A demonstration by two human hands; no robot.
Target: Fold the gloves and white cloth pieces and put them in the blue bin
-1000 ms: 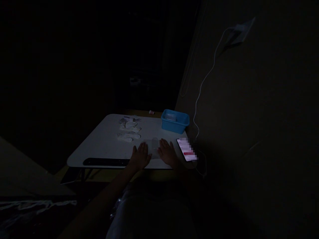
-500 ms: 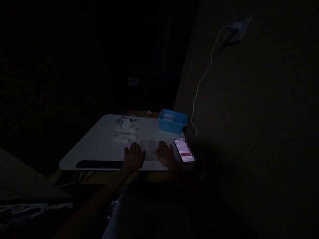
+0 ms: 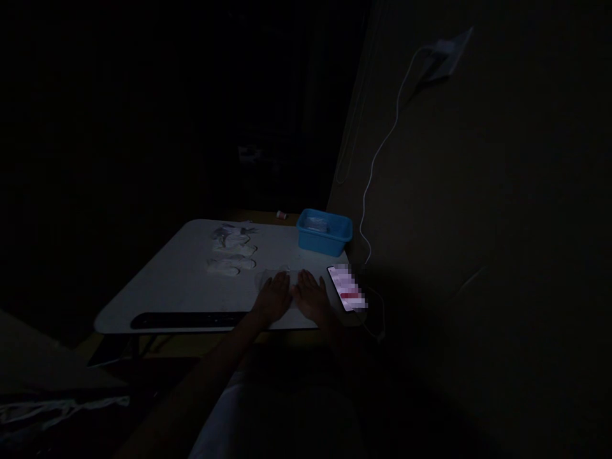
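Observation:
My left hand (image 3: 274,296) lies flat with fingers stretched forward, pressing on a thin clear plastic sheet or bag (image 3: 262,276) on the white table (image 3: 167,280). Close beside it, my right hand (image 3: 310,294) also rests flat, the thumbs nearly meeting. Both hands cover much of the plastic, so its full shape is hidden. Further left lie several white sock-like pieces (image 3: 229,262), and behind them is a crumpled clear plastic bag (image 3: 222,232). The room is very dark and fine detail is lost.
A blue plastic basket (image 3: 322,242) with clear plastic in it stands at the table's back right. A lit phone (image 3: 347,288) lies right of my hands. A white cable (image 3: 371,169) hangs from a wall socket (image 3: 447,57). A dark slot (image 3: 186,320) runs along the front edge.
My left hand has slid right over the plastic, closing most of the gap to my right hand. The view has shifted slightly, moving the table and basket a little left in the picture.

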